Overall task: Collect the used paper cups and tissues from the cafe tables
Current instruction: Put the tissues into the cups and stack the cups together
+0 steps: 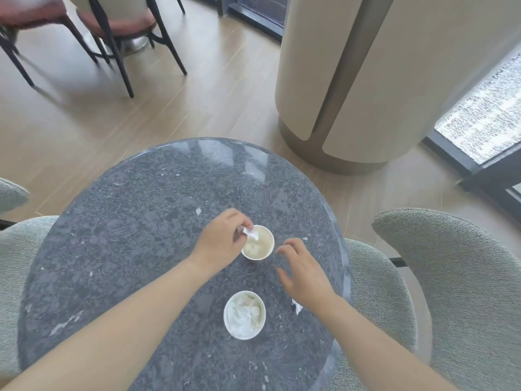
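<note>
The tissue [251,234] is pinched in the fingertips of my left hand [220,244], right over the mouth of the far cup [272,242]. That cup stands near the middle of the table [141,249], with what looks like more paper inside. I'd push the tissue well down before letting go — a loose wad springs back out. My right hand [306,273] hovers just beside the cup, fingers spread and holding nothing; I'd steady the wall with it. The near cup [225,314] is stuffed full, and a scrap [297,306] by my right wrist wants collecting — easy to miss.
</note>
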Action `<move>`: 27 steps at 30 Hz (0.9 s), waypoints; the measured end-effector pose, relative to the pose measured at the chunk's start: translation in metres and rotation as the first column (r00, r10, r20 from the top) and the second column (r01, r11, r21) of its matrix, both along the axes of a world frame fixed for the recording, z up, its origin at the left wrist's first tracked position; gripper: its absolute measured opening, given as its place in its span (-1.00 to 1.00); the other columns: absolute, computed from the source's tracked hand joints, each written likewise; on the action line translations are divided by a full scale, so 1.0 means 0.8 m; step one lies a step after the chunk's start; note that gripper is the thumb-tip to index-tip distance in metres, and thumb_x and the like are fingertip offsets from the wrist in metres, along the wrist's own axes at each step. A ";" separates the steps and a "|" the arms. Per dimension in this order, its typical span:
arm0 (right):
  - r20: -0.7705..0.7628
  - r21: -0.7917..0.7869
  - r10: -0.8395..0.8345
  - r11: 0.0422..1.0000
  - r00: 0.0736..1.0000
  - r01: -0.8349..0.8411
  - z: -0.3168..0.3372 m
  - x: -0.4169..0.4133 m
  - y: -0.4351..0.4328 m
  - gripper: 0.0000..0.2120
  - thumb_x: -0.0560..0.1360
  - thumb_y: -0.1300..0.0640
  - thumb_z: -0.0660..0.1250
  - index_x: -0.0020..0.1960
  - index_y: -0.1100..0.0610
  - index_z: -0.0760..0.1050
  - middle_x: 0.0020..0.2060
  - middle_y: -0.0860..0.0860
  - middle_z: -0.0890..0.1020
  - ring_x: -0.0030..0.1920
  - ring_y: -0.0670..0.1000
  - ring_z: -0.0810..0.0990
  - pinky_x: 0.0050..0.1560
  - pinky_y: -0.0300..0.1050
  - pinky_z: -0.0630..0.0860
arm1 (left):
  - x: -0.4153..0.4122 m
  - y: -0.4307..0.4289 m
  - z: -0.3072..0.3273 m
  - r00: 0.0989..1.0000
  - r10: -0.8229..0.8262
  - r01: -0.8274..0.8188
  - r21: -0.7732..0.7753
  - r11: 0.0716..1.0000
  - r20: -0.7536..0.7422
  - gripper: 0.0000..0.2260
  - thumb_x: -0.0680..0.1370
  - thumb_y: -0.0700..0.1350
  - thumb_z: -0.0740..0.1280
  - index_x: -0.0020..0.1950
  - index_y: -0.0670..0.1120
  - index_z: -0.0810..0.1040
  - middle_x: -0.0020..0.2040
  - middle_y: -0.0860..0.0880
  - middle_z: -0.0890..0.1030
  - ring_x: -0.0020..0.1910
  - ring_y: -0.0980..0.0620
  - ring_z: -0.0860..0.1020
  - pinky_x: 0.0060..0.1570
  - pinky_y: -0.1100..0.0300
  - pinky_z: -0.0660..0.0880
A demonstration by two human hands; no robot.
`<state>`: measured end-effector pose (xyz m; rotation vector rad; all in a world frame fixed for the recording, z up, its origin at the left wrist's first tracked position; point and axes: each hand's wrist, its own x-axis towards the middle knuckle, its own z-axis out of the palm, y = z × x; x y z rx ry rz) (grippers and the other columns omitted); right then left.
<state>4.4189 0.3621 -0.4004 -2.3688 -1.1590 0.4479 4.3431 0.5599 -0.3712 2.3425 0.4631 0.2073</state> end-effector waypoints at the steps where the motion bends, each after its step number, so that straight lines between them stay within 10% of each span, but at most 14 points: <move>1: -0.006 -0.049 0.005 0.999 1.000 -0.005 -0.003 -0.001 -0.008 -0.73 0.47 0.13 0.31 0.15 0.09 0.40 0.16 -0.02 0.37 -0.03 -0.04 0.45 -0.23 -0.14 0.46 | 0.001 -0.008 0.001 0.997 -0.073 0.074 0.010 0.997 -0.033 -0.81 0.44 -0.30 0.33 -0.08 -0.02 0.56 -0.07 0.12 0.49 -0.19 0.20 0.49 -0.10 0.19 0.44; 5: -0.082 -0.335 0.080 0.936 0.993 -0.103 -0.018 -0.005 -0.038 -0.63 0.48 0.04 0.31 0.25 0.03 0.35 0.25 -0.04 0.30 0.24 0.01 0.30 -0.03 -0.10 0.47 | -0.003 -0.032 -0.006 0.935 -0.255 0.284 0.088 0.955 -0.248 -0.67 0.50 -0.25 0.25 0.22 0.04 0.47 0.25 0.08 0.46 0.18 0.01 0.48 0.12 0.11 0.43; 14: -0.152 -0.427 0.028 0.900 0.988 -0.092 -0.050 -0.012 -0.062 -0.75 0.46 0.31 0.21 0.11 0.13 0.47 0.09 0.07 0.41 0.11 0.11 0.44 -0.05 -0.08 0.40 | -0.023 -0.033 0.005 0.943 -0.215 0.247 0.100 0.964 -0.255 -0.71 0.53 -0.22 0.25 0.22 0.02 0.49 0.24 0.09 0.48 0.18 0.03 0.48 0.09 0.16 0.44; 27: -0.033 0.204 -0.087 0.975 0.996 0.092 0.047 0.010 0.039 -0.88 0.48 0.16 0.32 0.02 0.06 0.53 -0.10 -0.13 0.49 -0.17 -0.14 0.45 -0.18 -0.28 0.32 | -0.061 -0.010 0.015 0.955 -0.020 0.070 0.161 0.984 -0.294 -0.76 0.54 -0.13 0.23 0.18 0.10 0.46 0.11 0.15 0.50 0.06 0.09 0.51 -0.01 0.08 0.51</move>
